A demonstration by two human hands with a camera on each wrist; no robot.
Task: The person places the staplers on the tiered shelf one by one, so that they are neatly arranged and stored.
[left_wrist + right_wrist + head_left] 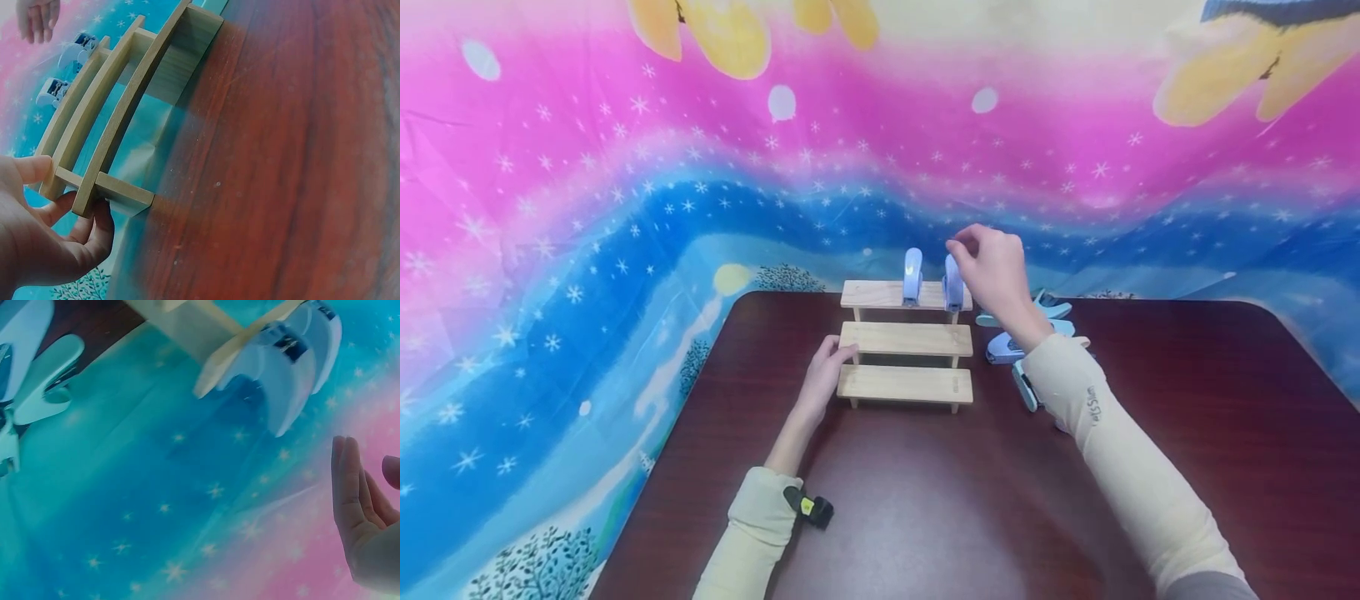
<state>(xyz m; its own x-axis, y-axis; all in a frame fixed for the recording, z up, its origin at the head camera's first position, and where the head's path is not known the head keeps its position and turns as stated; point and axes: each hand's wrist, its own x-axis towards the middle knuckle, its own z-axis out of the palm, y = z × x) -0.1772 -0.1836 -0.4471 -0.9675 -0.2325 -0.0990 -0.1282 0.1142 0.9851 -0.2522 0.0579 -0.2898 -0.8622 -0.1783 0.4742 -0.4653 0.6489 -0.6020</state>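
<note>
A small three-step wooden stand (pixel 906 338) is on the dark table. My left hand (pixel 827 367) grips the stand's left end, its thumb on top and fingers curled under the boards in the left wrist view. Two pale purple staplers, a left one (pixel 913 277) and a right one (pixel 953 283), stand upright on the top step. Beside the right stapler, my right hand (pixel 996 271) is raised with nothing in it. In the right wrist view its fingers (pixel 347 481) are fairly straight and apart from both staplers (pixel 287 378).
Right of the stand, several more staplers lie in a loose group, partly hidden by my right forearm: a purple one (pixel 1000 347) and a mint-green one (pixel 1024 387) among them. A colourful printed cloth (pixel 820 200) hangs behind the table (pixel 910 500).
</note>
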